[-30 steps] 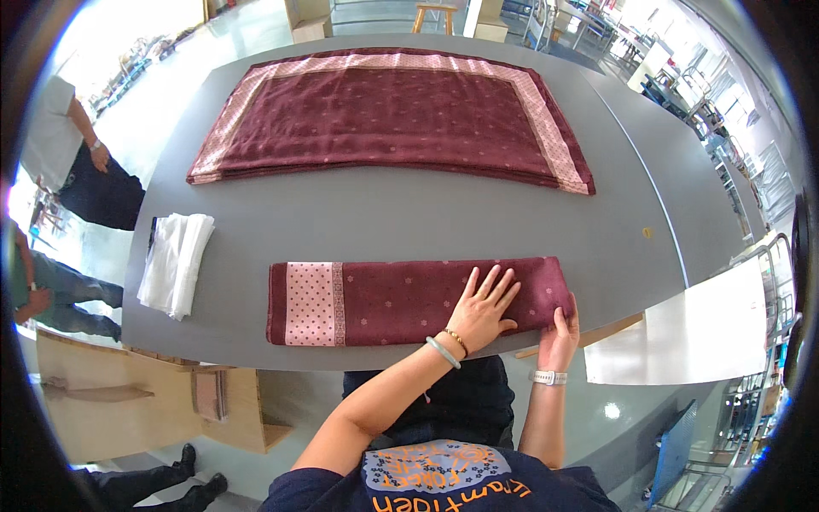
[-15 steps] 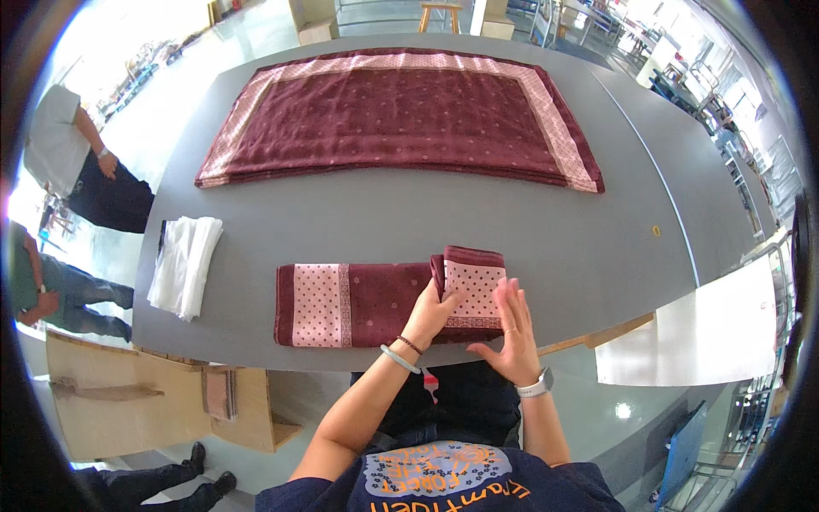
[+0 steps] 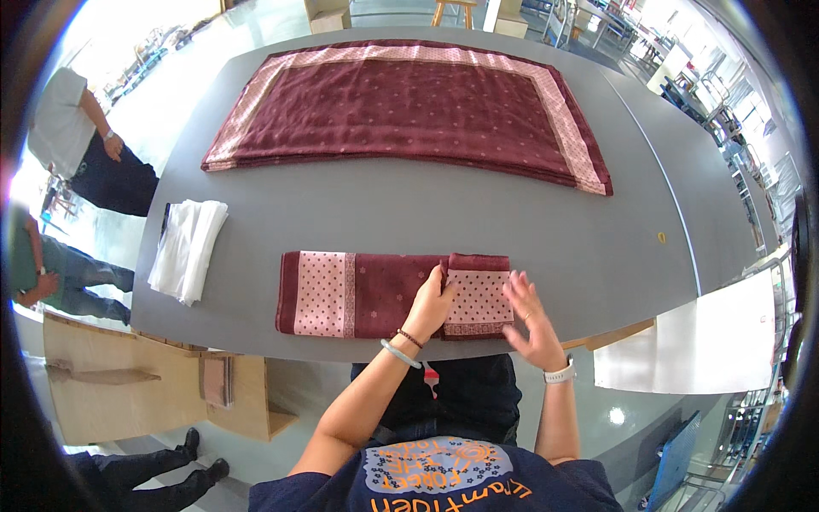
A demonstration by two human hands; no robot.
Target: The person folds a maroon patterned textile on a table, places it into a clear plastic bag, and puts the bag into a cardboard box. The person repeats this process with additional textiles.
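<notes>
Folded maroon cloth (image 3: 392, 294) lies on bench (image 3: 384, 205), near side of the big layered cloth (image 3: 401, 115). Left hand (image 3: 431, 305) grips the left edge of its turned-over end (image 3: 478, 294); right hand (image 3: 533, 324) spread, empty, by the right edge, can't tell if touching. Uneven left-hand tug could skew layers.

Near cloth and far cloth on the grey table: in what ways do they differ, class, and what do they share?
The near cloth is a narrow strip; the far cloth lies much wider and deeper. The near cloth's right end is doubled over, with the left hand on it; no hand touches the far cloth. Both are maroon with pale pink patterned bands.
</notes>
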